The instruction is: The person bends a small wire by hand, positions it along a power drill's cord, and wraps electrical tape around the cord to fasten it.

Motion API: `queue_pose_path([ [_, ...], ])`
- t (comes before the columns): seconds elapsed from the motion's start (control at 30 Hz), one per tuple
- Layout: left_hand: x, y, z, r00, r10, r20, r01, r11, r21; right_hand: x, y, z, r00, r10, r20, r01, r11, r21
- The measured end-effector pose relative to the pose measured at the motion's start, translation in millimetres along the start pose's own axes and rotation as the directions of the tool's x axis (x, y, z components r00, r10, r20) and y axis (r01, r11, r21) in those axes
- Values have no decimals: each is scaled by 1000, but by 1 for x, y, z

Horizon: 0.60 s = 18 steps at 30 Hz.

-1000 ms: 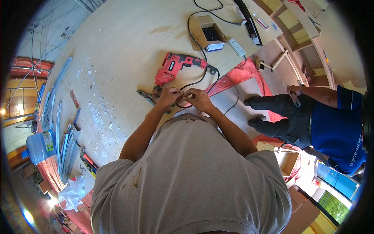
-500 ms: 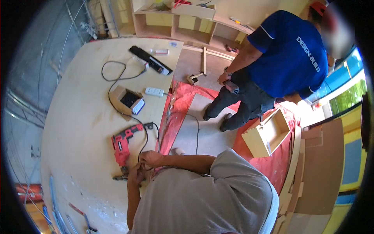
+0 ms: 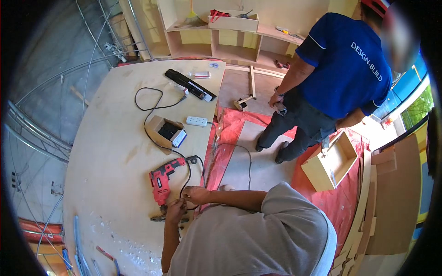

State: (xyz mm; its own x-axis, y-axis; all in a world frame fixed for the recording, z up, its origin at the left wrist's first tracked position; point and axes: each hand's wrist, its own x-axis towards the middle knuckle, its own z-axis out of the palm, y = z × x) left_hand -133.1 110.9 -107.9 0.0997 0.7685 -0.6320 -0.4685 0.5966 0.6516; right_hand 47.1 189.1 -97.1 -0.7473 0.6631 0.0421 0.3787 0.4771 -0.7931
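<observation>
My left hand (image 3: 176,210) and my right hand (image 3: 196,195) are close together at the table's near edge, fingers pinched. Whatever lies between the fingers is too small to make out. Just beyond them a red and black power drill (image 3: 160,183) lies on the wooden table (image 3: 106,138), its chuck toward my left hand. The drill's black cable (image 3: 148,133) loops past my right hand and up the table. Partly hidden by my left hand, a dark pliers-like tool (image 3: 157,219) lies beside the chuck.
An open box of dark screws (image 3: 168,130), a white power strip (image 3: 196,121) and a long black package (image 3: 191,85) lie farther up the table. A person in a blue shirt (image 3: 345,64) stands at the right beside a wooden box (image 3: 332,161). Shelves (image 3: 235,51) line the back.
The view has swung to the right, bringing the co-worker and shelves further into sight. My hands stay together near the drill. The co-worker's far hand now reaches toward the wooden box.
</observation>
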Motion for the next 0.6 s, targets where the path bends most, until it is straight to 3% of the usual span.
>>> queue_pose_path([
  [0.1, -7, 8, 8, 1000, -7, -10, 7, 1000, 27, -1, -1, -2, 1000, -5, -8, 5, 1000, -17],
  [0.2, -15, 17, 19, 1000, 12, -28, -10, 996, 93, -1, -2, -6, 994, 71, 88, -78, 993, 84],
  [0.3, -18, 22, 21, 996, 25, -84, -10, 983, 183, 2, 4, -2, 984, 93, 149, -94, 996, -4],
  [0.4, -16, 19, 16, 993, 28, -116, -5, 981, 195, 2, 4, -4, 990, 8, 143, 10, 992, -127],
  [0.5, -22, 18, 11, 994, 35, -105, -16, 984, 176, 0, -2, -11, 991, 4, 137, 10, 995, -103],
  [0.6, -31, 22, 11, 997, 36, -66, -21, 974, 224, -5, 1, -5, 983, -181, 33, 182, 983, -30],
])
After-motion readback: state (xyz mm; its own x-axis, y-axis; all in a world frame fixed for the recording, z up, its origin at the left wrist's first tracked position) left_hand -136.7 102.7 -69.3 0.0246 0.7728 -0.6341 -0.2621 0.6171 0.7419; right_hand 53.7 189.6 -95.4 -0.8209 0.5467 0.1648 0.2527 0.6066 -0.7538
